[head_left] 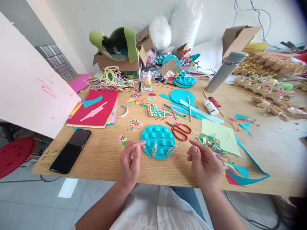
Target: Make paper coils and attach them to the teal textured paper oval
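A round turquoise paper disc (pixel 158 139) with wave-like scales lies near the table's front edge, with two curly striped paper strips (pixel 170 150) stuck along its lower rim. My left hand (pixel 130 159) rests at the disc's left edge, fingers curled, thumb touching the rim. A little to the right of the disc, my right hand (pixel 203 163) hovers with its fingers loosely bent; whether it pinches a tiny scrap I cannot tell. Red-handled scissors (pixel 180 129) lie just behind the disc.
A black phone (pixel 70 150) lies front left beside a stack of coloured paper sheets (pixel 96 108). Paper scraps (pixel 216 145), a pale green sheet (pixel 222 135), a glue bottle (pixel 210 106), a tape ring (pixel 120 111) and cardboard boxes (pixel 120 60) crowd the wooden table (pixel 100 159). A red stool (pixel 13 155) stands left.
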Motion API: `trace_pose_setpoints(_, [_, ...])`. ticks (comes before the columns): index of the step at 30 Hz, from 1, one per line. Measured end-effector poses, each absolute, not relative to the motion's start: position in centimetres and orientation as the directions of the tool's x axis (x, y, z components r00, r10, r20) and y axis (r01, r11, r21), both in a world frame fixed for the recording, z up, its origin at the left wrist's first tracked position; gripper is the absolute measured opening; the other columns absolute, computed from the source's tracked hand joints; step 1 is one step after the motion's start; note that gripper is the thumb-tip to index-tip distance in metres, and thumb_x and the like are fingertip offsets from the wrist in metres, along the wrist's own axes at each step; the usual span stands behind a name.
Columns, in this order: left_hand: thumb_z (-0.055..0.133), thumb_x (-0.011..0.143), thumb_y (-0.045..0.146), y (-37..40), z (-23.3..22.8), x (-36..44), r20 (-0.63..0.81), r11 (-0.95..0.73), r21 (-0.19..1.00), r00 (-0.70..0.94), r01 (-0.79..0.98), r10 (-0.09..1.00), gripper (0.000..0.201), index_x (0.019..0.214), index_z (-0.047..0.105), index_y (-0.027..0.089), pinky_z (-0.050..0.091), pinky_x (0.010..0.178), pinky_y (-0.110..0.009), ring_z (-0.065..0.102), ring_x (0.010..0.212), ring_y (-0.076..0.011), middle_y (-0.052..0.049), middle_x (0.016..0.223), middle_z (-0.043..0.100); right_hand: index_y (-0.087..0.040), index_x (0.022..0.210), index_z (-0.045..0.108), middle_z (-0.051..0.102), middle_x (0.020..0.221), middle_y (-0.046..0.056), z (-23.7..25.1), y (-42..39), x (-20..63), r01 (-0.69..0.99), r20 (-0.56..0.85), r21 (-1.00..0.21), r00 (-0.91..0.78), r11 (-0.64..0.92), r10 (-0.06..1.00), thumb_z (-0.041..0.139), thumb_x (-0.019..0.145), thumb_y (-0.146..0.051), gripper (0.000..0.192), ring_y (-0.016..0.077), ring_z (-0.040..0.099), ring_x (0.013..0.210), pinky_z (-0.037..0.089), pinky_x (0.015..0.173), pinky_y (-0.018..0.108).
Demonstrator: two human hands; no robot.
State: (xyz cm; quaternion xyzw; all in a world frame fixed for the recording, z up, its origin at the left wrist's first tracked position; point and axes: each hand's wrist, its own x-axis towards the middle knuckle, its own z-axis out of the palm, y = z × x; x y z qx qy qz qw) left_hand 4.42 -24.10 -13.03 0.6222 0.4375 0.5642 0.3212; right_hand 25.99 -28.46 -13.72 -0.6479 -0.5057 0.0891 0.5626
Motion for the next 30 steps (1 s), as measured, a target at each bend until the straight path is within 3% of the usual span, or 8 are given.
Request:
trace_pose_setpoints(4, [0.044,0.097,0.031,-24.3,-12.6,4.3,0.401,-0.388,0.902,-0.034,0.187,0.915,0.028,0.097,0.072,0.024,0.05,0.078,-0.033,0.063,0.084,-0.0184,-0.006,0.09,0.07,-0.018,0.107,0.066,0.061,0.065,-0.001,-13.9,-28.7,26.5,0.563,0.433,-0.818,0.466,0.119,0.772,0.054,0.094,-0.032,0.023,0.0129,0.058,0.051,0.045,0.051,0.026])
trace_pose_setpoints(6, [0.045,0.097,0.03,-24.3,-12.0,4.1,0.418,-0.407,0.896,-0.03,0.179,0.908,0.027,0.098,0.072,0.024,0.05,0.078,-0.033,0.063,0.082,-0.0176,-0.005,0.089,0.07,-0.019,0.104,0.067,0.063,0.066,0.0,-12.9,-28.0,27.2,0.645,0.45,-0.758,0.411,0.095,0.793,0.054,0.094,-0.032,0.021,0.0142,0.06,0.054,0.046,0.054,0.027])
trace_pose_setpoints(10, [0.047,0.096,0.029,-23.5,-10.1,3.4,0.524,-0.507,0.84,-0.052,0.192,0.85,0.026,0.101,0.072,0.025,0.045,0.091,-0.036,0.06,0.079,-0.0156,-0.003,0.082,0.068,-0.019,0.092,0.068,0.07,0.08,0.008,-10.9,-25.1,29.1,0.892,0.412,-0.442,0.107,0.096,0.905,0.05,0.093,-0.029,0.02,0.0237,0.063,0.081,0.048,0.071,0.035])
trace_pose_setpoints(12, [0.049,0.096,0.029,-22.6,-9.1,3.0,0.568,-0.549,0.819,-0.099,0.169,0.817,0.024,0.097,0.072,0.024,0.048,0.079,-0.033,0.06,0.078,-0.0161,-0.003,0.081,0.068,-0.018,0.089,0.069,0.069,0.082,0.01,-10.7,-23.6,29.8,0.96,0.311,-0.265,0.001,0.086,0.95,0.049,0.093,-0.023,0.021,0.0276,0.059,0.088,0.045,0.076,0.039])
trace_pose_setpoints(17, [0.053,0.094,0.03,-19.3,-7.0,1.5,0.638,-0.605,0.769,-0.315,0.208,0.703,0.023,0.086,0.072,0.02,0.049,0.067,-0.029,0.062,0.071,-0.0144,-0.003,0.077,0.069,-0.015,0.098,0.07,0.066,0.091,0.013,-11.5,-21.8,29.8,1.0,0.165,-0.006,0.0,0.001,0.986,0.049,0.09,-0.015,0.023,0.0311,0.054,0.094,0.04,0.075,0.04])
trace_pose_setpoints(22, [0.058,0.091,0.029,-17.0,-5.8,0.0,0.696,-0.633,0.717,-0.345,0.292,0.629,0.018,0.086,0.072,0.019,0.05,0.066,-0.027,0.063,0.068,-0.0129,-0.002,0.077,0.07,-0.016,0.107,0.069,0.063,0.088,0.012,-12.5,-21.7,29.7,0.999,0.233,0.04,0.005,-0.014,0.972,0.047,0.094,-0.02,0.026,0.0302,0.051,0.089,0.038,0.073,0.038])
trace_pose_setpoints(30, [0.059,0.09,0.029,-15.8,-7.1,-0.6,0.652,-0.541,0.742,-0.237,0.396,0.72,0.017,0.097,0.071,0.019,0.052,0.07,-0.026,0.065,0.07,-0.0115,-0.002,0.081,0.07,-0.014,0.107,0.066,0.061,0.09,0.013,-13.4,-21.4,30.0,0.998,0.254,0.057,0.012,-0.027,0.967,0.044,0.096,-0.025,0.027,0.0288,0.051,0.086,0.04,0.075,0.038])
